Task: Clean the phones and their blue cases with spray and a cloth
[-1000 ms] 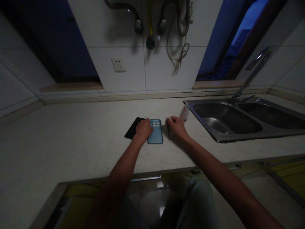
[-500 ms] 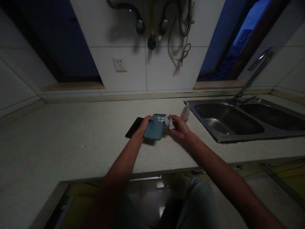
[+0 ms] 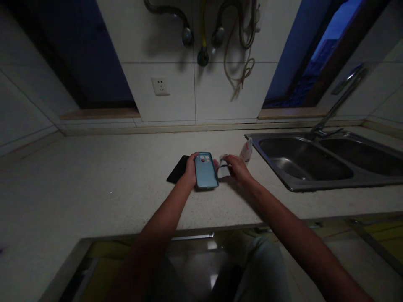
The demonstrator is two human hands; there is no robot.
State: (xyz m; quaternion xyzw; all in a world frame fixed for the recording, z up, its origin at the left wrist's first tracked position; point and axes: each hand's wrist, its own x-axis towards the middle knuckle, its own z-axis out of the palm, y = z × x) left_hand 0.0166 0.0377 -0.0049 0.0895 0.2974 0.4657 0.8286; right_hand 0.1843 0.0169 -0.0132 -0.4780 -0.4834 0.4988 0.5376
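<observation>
My left hand (image 3: pixel 189 171) grips a teal phone case (image 3: pixel 205 170) and holds it tilted up off the pale countertop (image 3: pixel 103 180), its camera cut-outs facing me. Just to its right, my right hand (image 3: pixel 238 167) pinches a small white wipe or tissue (image 3: pixel 223 161) close to the case's edge. A flat black phone (image 3: pixel 178 168) lies on the counter behind my left hand. A small white and red sachet (image 3: pixel 247 150) stands near the sink's left rim.
A steel double sink (image 3: pixel 294 184) with a tall tap (image 3: pixel 340 98) fills the right side. On the tiled back wall are a socket (image 3: pixel 160 86) and hanging hoses (image 3: pixel 234 37). The counter's front edge runs below my forearms, above an open cabinet.
The teal case lay flat on the counter under my left hand; that hand has lifted and turned it upright. My right hand rose off the counter with the white piece, close beside the case.
</observation>
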